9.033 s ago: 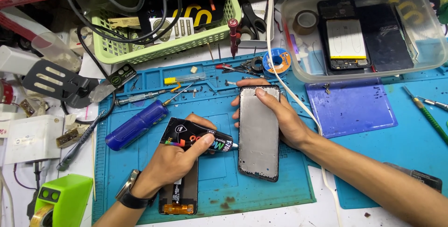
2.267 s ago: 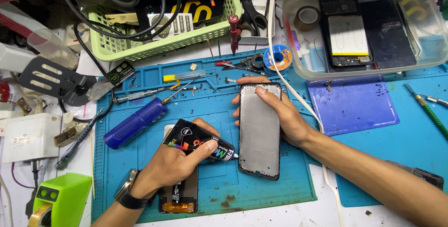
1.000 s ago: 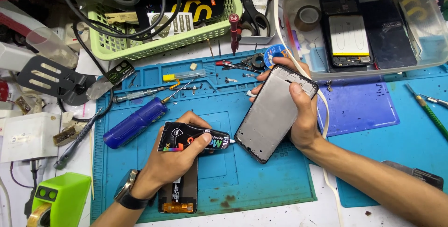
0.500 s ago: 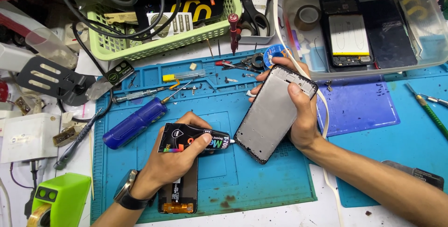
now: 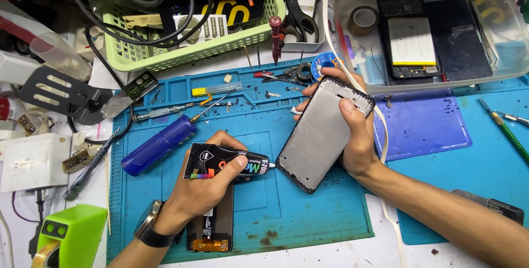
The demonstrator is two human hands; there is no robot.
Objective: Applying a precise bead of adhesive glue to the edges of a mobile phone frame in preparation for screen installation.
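— Left hand (image 5: 206, 188) is wrapped tight round a black glue tube (image 5: 226, 167), thumb pressed along its top, the thin nozzle pointing to the right. See how close the tip sits to the frame?

— Yes, it's just beside the lower left edge of the phone frame (image 5: 322, 135), though I'd say not quite touching. Right hand (image 5: 352, 130) has that frame gripped from the far side, thumb over the upper right corner, fingers curled behind the top, and it's tilted up off the blue mat (image 5: 308, 213) with its bare inner face showing.

— So I'd judge this as the gluing step: adhesive going along the rim of the frame.

— Looks that way to me. By my reckoning the next move calls for a gentle, even squeeze and a steady nozzle kept right on the narrow border, with the other hand turning the frame to present each edge.

— And the screen part?

— A dark panel with an orange flex end (image 5: 212, 229) lies on the mat, partly under the left wrist, just below the tube.

— Anything in the way?

— A blue screwdriver (image 5: 160, 144) lies to the left of the tube, near but apart. The clear tub (image 5: 496, 78) with other phone parts sits behind the frame, farther back on the table.
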